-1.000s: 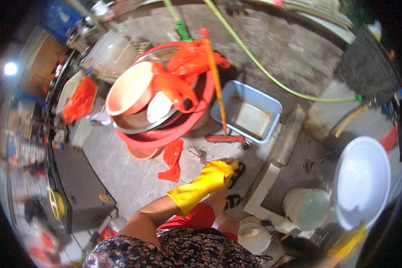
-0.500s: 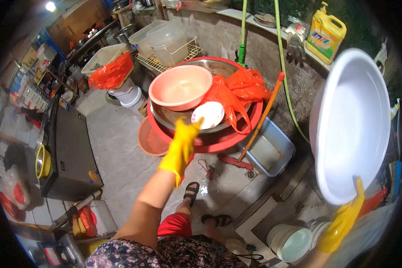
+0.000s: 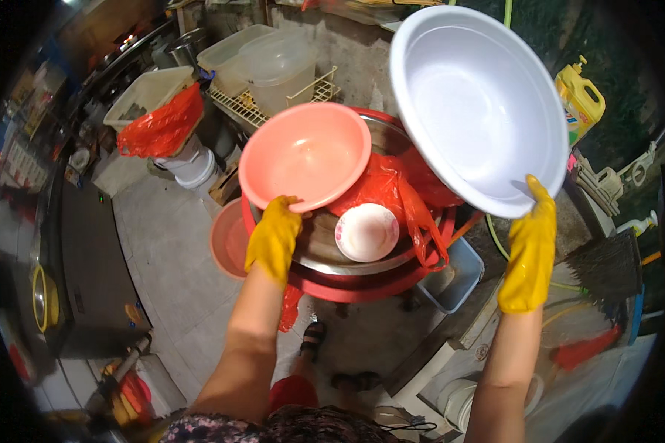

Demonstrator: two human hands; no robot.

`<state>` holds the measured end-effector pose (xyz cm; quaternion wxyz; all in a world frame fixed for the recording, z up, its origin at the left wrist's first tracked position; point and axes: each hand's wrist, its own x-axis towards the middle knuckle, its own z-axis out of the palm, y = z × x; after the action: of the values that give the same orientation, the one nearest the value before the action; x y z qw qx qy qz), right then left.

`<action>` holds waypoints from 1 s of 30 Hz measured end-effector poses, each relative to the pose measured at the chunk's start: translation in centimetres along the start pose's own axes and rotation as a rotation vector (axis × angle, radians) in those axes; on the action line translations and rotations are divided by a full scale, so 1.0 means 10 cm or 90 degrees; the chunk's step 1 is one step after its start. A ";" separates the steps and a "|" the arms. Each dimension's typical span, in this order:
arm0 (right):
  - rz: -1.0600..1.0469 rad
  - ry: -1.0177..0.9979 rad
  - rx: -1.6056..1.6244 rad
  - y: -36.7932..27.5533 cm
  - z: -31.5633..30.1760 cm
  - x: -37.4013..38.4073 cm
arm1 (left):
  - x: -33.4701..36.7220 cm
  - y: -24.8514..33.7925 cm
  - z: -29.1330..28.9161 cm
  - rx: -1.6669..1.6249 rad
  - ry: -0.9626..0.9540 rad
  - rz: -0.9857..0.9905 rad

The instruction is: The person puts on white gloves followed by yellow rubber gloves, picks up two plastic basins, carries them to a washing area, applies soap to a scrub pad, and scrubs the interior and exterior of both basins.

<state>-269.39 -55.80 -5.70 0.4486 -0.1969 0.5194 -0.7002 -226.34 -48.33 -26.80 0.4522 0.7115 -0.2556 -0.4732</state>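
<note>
In a yellow rubber glove, my left hand grips the near rim of a pink plastic basin, thumb over the edge. My right hand, gloved the same, holds a large white basin by its near rim, tilted up with its inside facing me. Below the two basins is a wide red tub with a metal basin in it. A small white bowl with a pink floral rim and a red plastic bag lie on top. The undersides of both held basins are hidden.
A blue bin stands right of the tub, a reddish basin left of it. Clear plastic boxes sit on a wire rack behind. A yellow detergent jug is at the right; a dark cabinet stands left.
My left hand has gone from beside the small bowl to the pink basin's rim and taken hold. The white basin has swung left and away from me in my right hand.
</note>
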 end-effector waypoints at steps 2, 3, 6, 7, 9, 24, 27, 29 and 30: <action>0.032 -0.018 0.052 0.41 0.32 0.13 | -0.14 0.05 -0.57 -0.379 -0.011 -0.035; 0.058 -0.034 0.097 0.62 0.53 0.07 | -0.25 0.06 -0.95 -0.490 -0.007 -0.045; 0.062 0.031 0.003 1.25 0.96 0.02 | -0.54 0.09 -1.82 -0.634 0.011 -0.033; 0.041 0.078 -0.010 1.43 1.12 -0.07 | -0.64 0.18 -1.99 -0.640 0.031 -0.016; 0.091 0.006 -0.068 1.85 1.15 -0.02 | -0.82 0.40 -2.21 -0.536 0.100 0.066; 0.150 -0.146 -0.195 1.67 -0.01 -1.03 | -1.73 0.90 -0.89 -0.331 -0.118 0.043; 0.198 -0.102 -0.078 1.14 -0.63 -0.69 | -1.89 1.14 -0.14 -0.337 -0.234 -0.006; 0.204 -0.071 -0.007 0.78 -1.07 -0.45 | -2.14 1.32 0.29 -0.320 -0.313 -0.042; 0.195 -0.043 0.014 0.56 -1.37 -0.32 | -2.36 1.55 0.72 -0.294 -0.336 -0.047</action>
<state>-275.49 -45.88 -15.36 0.5693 -0.1338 0.5201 -0.6225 -241.79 -39.69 -3.66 0.5025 0.4523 -0.2240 -0.7019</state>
